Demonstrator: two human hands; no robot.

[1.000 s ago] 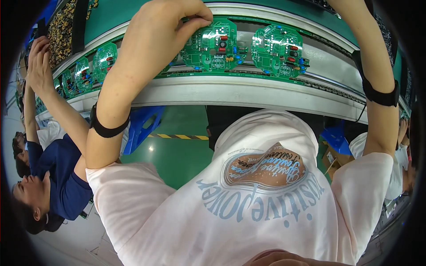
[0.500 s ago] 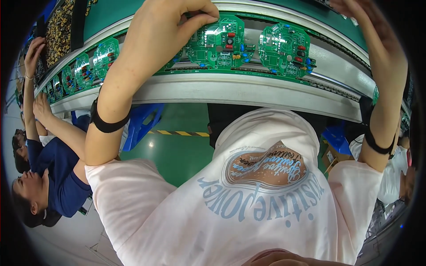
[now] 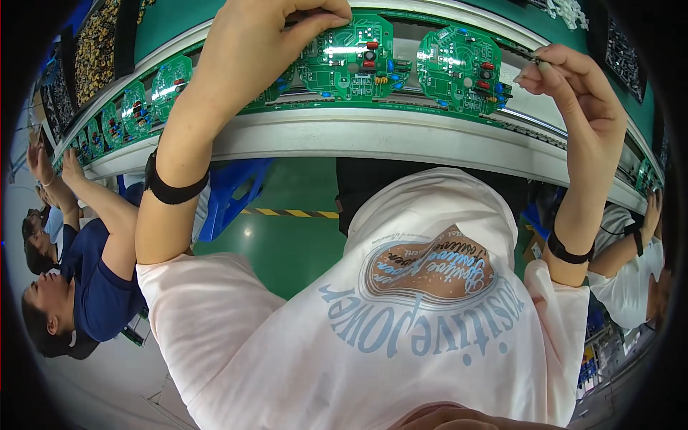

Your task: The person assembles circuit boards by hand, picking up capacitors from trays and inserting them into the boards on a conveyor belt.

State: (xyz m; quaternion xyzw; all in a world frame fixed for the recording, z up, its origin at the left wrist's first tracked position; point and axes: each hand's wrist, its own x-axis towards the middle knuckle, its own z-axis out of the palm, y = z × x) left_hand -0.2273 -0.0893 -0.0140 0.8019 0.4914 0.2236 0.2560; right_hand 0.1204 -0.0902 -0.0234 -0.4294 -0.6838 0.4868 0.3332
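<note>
A green circuit board (image 3: 355,57) with red, blue and black components lies on the conveyor line in front of me. At its upper left edge my left hand (image 3: 276,43) has thumb and forefinger pinched together; whatever is between them is too small or hidden to tell. To the right lies a second green circuit board (image 3: 459,68) with similar components. Past that board's right side, my right hand (image 3: 584,93) is raised over the rail, its thumb and forefinger closed on a small dark part (image 3: 537,60).
More green boards (image 3: 170,86) run down the line to the left. Bins of yellowish parts (image 3: 97,54) and dark parts (image 3: 623,57) stand behind the rail, near a pile of white pieces (image 3: 567,11). A co-worker's arm (image 3: 100,186) reaches in at left, another person's hand (image 3: 652,211) at right.
My right hand has come down and nearer from the far right, now with a small dark part in its fingertips. My left hand stays at the board's edge.
</note>
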